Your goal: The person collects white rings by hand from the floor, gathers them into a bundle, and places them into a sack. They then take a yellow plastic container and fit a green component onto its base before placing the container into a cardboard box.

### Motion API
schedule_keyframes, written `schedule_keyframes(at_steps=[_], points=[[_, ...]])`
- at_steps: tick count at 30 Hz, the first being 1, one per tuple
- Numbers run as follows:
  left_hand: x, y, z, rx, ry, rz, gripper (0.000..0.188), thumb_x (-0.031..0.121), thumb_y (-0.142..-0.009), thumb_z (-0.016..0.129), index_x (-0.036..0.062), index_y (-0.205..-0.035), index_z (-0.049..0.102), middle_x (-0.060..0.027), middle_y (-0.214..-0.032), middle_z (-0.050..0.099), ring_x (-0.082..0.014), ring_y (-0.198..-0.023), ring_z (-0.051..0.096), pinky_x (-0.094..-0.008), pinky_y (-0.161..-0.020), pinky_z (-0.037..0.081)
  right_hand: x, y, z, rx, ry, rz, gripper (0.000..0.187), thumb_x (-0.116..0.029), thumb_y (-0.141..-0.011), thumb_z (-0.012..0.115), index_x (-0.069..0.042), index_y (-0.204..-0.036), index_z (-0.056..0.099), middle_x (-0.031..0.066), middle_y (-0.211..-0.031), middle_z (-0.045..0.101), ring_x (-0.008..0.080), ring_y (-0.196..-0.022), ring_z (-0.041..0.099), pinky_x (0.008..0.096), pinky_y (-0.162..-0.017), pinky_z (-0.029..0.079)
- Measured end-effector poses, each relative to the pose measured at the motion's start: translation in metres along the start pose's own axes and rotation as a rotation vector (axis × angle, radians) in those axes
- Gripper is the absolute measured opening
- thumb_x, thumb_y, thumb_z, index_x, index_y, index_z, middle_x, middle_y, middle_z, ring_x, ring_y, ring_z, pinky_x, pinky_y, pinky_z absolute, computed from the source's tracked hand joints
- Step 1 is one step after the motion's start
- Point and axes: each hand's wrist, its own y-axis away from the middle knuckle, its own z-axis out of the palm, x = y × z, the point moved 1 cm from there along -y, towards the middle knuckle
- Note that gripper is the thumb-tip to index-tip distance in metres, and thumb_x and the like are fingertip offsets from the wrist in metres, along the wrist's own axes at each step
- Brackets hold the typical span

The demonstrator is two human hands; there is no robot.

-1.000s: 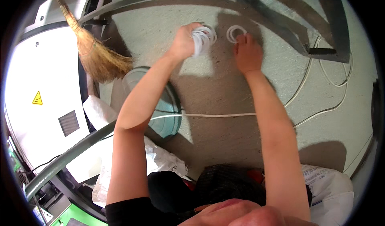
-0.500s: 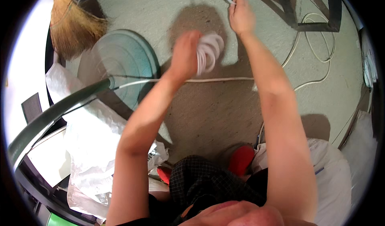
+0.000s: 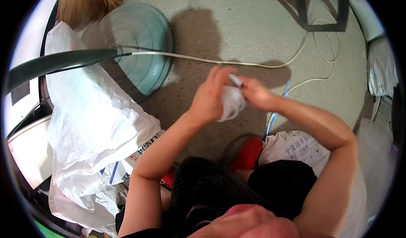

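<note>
Several white rings, clutched in the left hand, lie just left of the right hand, which pinches a lone ring (blurred, edge-on).

Workshop, apparently — grey floor | dark frame | trailing cable | white sacks

The head-worn fisheye looks steeply down, close over both forearms, floorward.

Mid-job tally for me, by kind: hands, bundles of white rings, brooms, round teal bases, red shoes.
Hands: 2 (left hand, right hand)
White ring bundle: 1, rings too blurred to count
Broom: 1, partly in view
Round teal base: 1
Red shoes: 2, one mostly hidden
Total: 7
</note>
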Motion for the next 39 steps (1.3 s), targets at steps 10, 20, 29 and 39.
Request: schedule_keyframes(at_steps=[10, 20, 29, 39], points=[[0.017, -0.015, -0.010, 0.083, -0.474, 0.228, 0.019, 0.010, -0.071, 0.068, 0.0024, -0.088, 0.062, -0.0136, -0.095, 0.057, -0.0328, -0.084, 0.059, -0.0391, -0.068, 0.048, -0.033, 0.020, 0.008, 0.114, -0.139, -0.125, 0.037, -0.033, -0.094, 0.059, 0.000, -0.113, 0.060, 0.0130, -0.096, 0.063, 0.0234, -0.093, 0.057, 0.0378, -0.085, 0.045], [0.193, -0.067, 0.006, -0.042, -0.452, -0.095, 0.018, 0.017, -0.078, 0.060, 0.0040, -0.090, 0.056, -0.0154, -0.082, 0.059, -0.0365, -0.077, 0.060, -0.0404, -0.068, 0.048, -0.194, 0.165, -0.003, 0.564, 0.194, -0.020, 0.098, -0.063, -0.059, 0.083, 0.008, -0.116, 0.047, 0.0269, -0.117, 0.054, 0.0408, -0.113, 0.053, 0.0445, -0.097, 0.043], [0.397, -0.107, 0.062, -0.614, -0.351, -0.369, 0.038, 0.021, -0.073, 0.070, 0.0019, -0.102, 0.056, -0.0210, -0.096, 0.064, -0.0399, -0.092, 0.062, -0.0438, -0.079, 0.049, -0.235, 0.333, -0.035, 0.841, -0.528, -0.068, 0.057, -0.037, -0.076, 0.080, 0.003, -0.106, 0.052, 0.0179, -0.096, 0.063, 0.0294, -0.090, 0.064, 0.0391, -0.081, 0.050], [0.483, -0.199, 0.125, -1.012, 0.371, -0.812, 0.053, 0.023, -0.083, 0.074, 0.0040, -0.126, 0.049, -0.0091, -0.119, 0.056, -0.0170, -0.112, 0.054, -0.0328, -0.097, 0.045, -0.253, 0.421, -0.153, 0.917, -0.728, 0.086, 0.030, -0.008, -0.077, 0.067, 0.000, -0.105, 0.061, 0.0095, -0.096, 0.066, 0.0166, -0.090, 0.062, 0.0315, -0.081, 0.050]])
